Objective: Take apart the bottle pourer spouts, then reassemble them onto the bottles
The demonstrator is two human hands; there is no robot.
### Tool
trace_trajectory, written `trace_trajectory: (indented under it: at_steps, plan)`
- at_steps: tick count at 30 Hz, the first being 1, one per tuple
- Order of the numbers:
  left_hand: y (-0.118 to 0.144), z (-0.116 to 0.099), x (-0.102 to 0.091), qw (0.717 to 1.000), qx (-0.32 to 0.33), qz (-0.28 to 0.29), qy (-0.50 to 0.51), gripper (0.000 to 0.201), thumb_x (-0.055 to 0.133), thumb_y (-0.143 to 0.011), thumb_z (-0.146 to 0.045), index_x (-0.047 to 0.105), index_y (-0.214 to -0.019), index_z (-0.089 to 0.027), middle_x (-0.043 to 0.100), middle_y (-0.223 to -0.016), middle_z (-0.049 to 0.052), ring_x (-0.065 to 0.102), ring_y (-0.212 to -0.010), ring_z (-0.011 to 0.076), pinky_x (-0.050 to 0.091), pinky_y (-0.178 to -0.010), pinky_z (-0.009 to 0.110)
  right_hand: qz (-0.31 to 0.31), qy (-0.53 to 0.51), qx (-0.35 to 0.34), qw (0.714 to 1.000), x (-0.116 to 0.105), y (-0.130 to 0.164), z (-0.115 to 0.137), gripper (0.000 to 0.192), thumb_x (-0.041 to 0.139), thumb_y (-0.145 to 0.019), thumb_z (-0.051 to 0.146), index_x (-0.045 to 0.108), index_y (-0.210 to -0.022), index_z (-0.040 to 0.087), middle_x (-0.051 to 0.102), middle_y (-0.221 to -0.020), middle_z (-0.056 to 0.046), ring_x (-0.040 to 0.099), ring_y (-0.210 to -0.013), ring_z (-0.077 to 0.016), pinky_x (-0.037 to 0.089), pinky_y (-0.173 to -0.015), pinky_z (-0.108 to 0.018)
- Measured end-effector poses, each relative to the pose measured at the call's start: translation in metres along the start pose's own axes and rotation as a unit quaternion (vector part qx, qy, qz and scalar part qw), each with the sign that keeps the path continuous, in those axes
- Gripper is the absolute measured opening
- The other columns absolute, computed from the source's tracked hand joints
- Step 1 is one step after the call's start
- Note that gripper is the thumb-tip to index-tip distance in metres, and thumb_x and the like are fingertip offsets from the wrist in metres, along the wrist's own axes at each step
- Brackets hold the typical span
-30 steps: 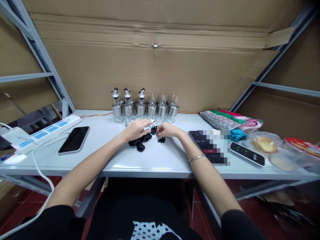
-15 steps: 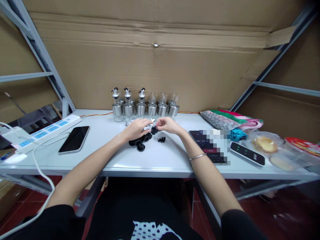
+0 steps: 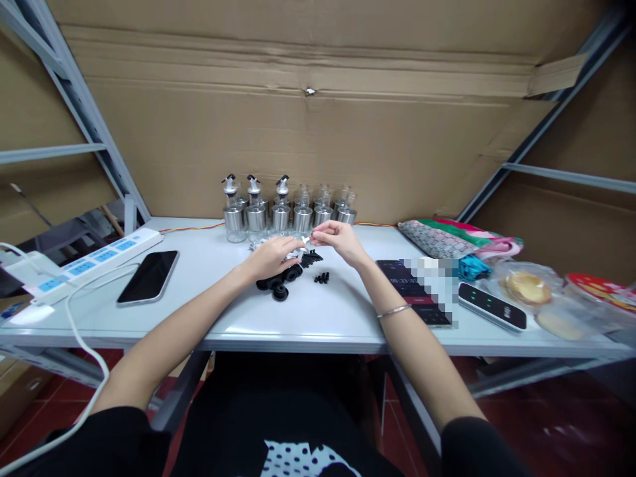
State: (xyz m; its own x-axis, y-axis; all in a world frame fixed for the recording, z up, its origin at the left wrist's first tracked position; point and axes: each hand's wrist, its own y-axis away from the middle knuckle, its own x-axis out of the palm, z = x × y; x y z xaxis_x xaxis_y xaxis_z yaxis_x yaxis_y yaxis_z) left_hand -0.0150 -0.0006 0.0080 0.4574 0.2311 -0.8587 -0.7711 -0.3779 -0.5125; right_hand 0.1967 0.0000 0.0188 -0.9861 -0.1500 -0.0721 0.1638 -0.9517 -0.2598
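Fingers bent, my left hand (image 3: 272, 257) holds a small white plastic part (image 3: 305, 242), perhaps a pourer piece, mostly hidden by the fingers. My right hand (image 3: 340, 240) is closed in a pinch close to that part's right side; whatever its fingertips grip is too small to make out. Below both hands lie several black slim pieces (image 3: 313, 256) in a loose pile. Black round stoppers (image 3: 280, 291) are heaped under my left hand. A few tiny black pieces (image 3: 322, 278) form a separate group to the right.
Glass bottles with metal sleeves (image 3: 256, 217) stand at the back, three topped with pourers (image 3: 282, 184). A phone (image 3: 148, 278) and a power strip (image 3: 99, 258) lie left. Another phone (image 3: 422, 299), a white device (image 3: 491, 306) and a patterned bag (image 3: 447, 238) are right.
My right hand has risen slightly up and away from the black slim pieces, uncovering more of them, and its fingertips are now by the white part. My left hand has hardly moved.
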Motion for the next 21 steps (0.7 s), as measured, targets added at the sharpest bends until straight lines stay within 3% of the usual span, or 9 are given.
trace_trajectory:
  at_steps: [11, 16, 21]
  plan:
    - [0.000, -0.002, -0.001, 0.999, 0.027, -0.025, -0.009, 0.024, 0.046, -0.091, -0.029, 0.051, -0.111, -0.016, 0.063, -0.104, 0.008, 0.059, -0.096, 0.0197, 0.043, -0.081, 0.030, 0.012, 0.020, -0.042, 0.999, 0.005, 0.000, -0.001, 0.034, 0.079, -0.055, 0.042, 0.063, -0.068, 0.015, 0.061, -0.061, 0.001, 0.050, -0.055, -0.0081, 0.042, -0.058, -0.025]
    - [0.000, -0.001, 0.001, 0.998, 0.037, -0.057, -0.020, 0.026, 0.046, -0.092, -0.029, 0.052, -0.112, -0.015, 0.062, -0.107, 0.009, 0.059, -0.096, 0.0188, 0.043, -0.082, 0.030, 0.022, -0.080, -0.015, 0.996, 0.008, 0.001, -0.001, 0.029, 0.079, -0.058, 0.039, 0.066, -0.072, 0.016, 0.062, -0.063, 0.001, 0.049, -0.057, -0.0083, 0.041, -0.060, -0.025]
    - [-0.001, -0.002, 0.000, 0.991, 0.038, -0.111, -0.065, 0.029, 0.044, -0.093, -0.030, 0.053, -0.116, -0.016, 0.062, -0.109, 0.010, 0.058, -0.100, 0.0192, 0.040, -0.083, 0.032, 0.064, -0.195, 0.055, 0.977, 0.020, 0.003, 0.001, 0.024, 0.067, -0.075, 0.043, 0.067, -0.080, 0.019, 0.061, -0.069, 0.001, 0.053, -0.067, -0.0103, 0.042, -0.061, -0.023]
